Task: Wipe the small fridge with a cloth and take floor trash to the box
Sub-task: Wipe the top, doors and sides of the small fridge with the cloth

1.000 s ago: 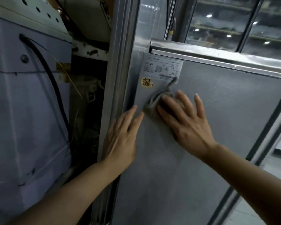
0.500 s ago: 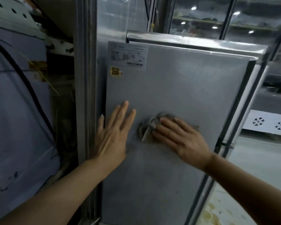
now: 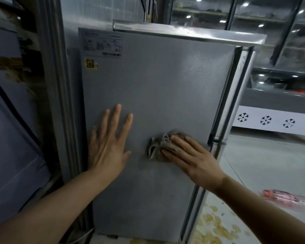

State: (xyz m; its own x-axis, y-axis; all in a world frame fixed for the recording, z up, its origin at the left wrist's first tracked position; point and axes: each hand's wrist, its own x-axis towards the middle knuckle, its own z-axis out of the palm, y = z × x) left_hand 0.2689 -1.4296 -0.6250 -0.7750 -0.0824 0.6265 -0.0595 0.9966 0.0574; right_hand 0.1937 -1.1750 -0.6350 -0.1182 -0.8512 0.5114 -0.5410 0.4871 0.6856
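1. Grey metal side panel of the small fridge [image 3: 165, 95] faces the camera, upright, its long axis vertical; a shiny steel top edge runs across above it.
2. Crumpled grey cloth [image 3: 156, 147] lies against the panel's lower right part, near the dark door seam.
3. Right hand [image 3: 192, 161] presses the cloth flat to the panel, fingers straight and slightly apart, pointing up-left.
4. Left hand [image 3: 109, 147] rests flat on the panel just left of the cloth, not touching it, fingers spread and pointing up.
5. White label [image 3: 102, 44] at the upper left carries small print and a barcode, too blurred to read; a yellow QR sticker [image 3: 91, 63] sits below it.
6. Red plastic wrapper [image 3: 285, 199] lies on the floor at right, with pale scattered chips [image 3: 217, 228] near the fridge's foot.
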